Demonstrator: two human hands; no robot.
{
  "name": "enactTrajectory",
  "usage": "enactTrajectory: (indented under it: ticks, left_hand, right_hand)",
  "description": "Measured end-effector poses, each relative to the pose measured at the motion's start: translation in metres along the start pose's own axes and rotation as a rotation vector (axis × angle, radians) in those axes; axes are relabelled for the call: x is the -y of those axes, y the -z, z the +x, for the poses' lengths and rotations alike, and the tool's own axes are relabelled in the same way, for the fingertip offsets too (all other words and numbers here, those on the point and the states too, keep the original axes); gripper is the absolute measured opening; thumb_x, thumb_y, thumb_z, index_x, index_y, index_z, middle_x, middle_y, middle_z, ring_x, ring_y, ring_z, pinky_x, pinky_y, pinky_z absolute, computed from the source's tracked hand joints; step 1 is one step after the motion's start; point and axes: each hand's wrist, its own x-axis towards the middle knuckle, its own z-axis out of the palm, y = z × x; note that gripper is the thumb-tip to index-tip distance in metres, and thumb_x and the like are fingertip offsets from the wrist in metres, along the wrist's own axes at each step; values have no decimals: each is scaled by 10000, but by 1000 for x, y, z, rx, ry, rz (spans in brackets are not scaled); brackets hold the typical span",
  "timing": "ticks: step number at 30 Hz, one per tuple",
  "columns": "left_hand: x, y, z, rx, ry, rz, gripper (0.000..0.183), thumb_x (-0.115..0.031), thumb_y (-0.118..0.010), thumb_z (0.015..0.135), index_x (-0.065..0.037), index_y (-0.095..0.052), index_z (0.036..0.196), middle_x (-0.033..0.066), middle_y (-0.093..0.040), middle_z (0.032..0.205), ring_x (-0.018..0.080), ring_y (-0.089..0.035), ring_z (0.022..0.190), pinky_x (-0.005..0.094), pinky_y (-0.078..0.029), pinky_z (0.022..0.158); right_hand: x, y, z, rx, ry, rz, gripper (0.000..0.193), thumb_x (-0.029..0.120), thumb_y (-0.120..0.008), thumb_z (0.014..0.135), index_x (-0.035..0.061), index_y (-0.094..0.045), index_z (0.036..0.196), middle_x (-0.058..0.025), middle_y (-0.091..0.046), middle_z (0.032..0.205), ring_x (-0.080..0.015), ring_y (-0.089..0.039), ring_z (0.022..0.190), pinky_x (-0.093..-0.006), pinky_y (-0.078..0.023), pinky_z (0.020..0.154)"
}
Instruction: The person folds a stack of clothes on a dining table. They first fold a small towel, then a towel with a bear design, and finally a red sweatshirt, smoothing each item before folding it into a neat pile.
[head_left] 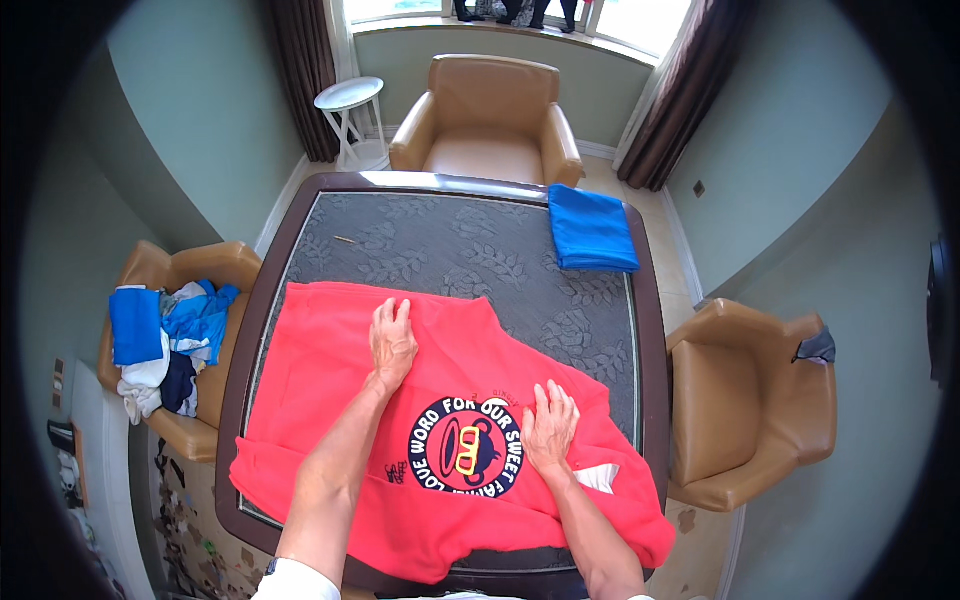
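A red sweatshirt [350, 440] lies spread over most of the near part of the table, its near edge hanging at the table's front. On its chest is a round dark print [466, 447] of a cartoon face with yellow glasses. My left hand [394, 342] rests on the cloth left of the middle, fingers stretched forward and slightly bent. To the right of the print, my right hand [550, 424] lies on the fabric with its fingers apart. A white patch [599, 478] shows on the sweatshirt beside my right wrist.
The table [440, 235] has a dark patterned top and brown rim. A folded blue cloth [592, 230] lies at its far right corner. Crumpled clothes [180, 350] fill the left armchair [240, 262]. Other tan armchairs [490, 100] stand at the far side and right.
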Motion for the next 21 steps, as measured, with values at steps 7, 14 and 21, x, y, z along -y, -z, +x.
enactTrajectory:
  ticks: [7, 14, 21]
  left_hand:
    - [-12, -12, 6, 57, -43, 25, 432, -255, -690, 914, -72, -643, 1303, 176, -537, 1433, 366, -471, 1358, 520, -434, 1039]
    - [-16, -12, 3, 22, 33, -20, 439, -334, -642, 964, -64, -656, 1309, 170, -553, 1433, 350, -473, 1367, 497, -408, 1057]
    - [-23, -7, 5, -15, 42, -35, 399, -294, -635, 969, -54, -660, 1287, 153, -579, 1400, 334, -497, 1342, 475, -424, 1036]
  right_hand:
    - [0, 10, 9, 17, -81, 151, 367, 227, -682, 910, 62, -670, 1237, -147, -603, 1312, -328, -525, 1248, -527, -363, 1081]
    - [19, 7, 108, 20, 37, 316, 271, 104, -725, 885, 45, -685, 1146, -136, -666, 967, -326, -617, 949, -428, -496, 848]
    - [58, -49, 201, 43, 331, 281, 317, 182, -794, 822, 75, -705, 1106, -147, -648, 1079, -370, -601, 1015, -447, -514, 887]
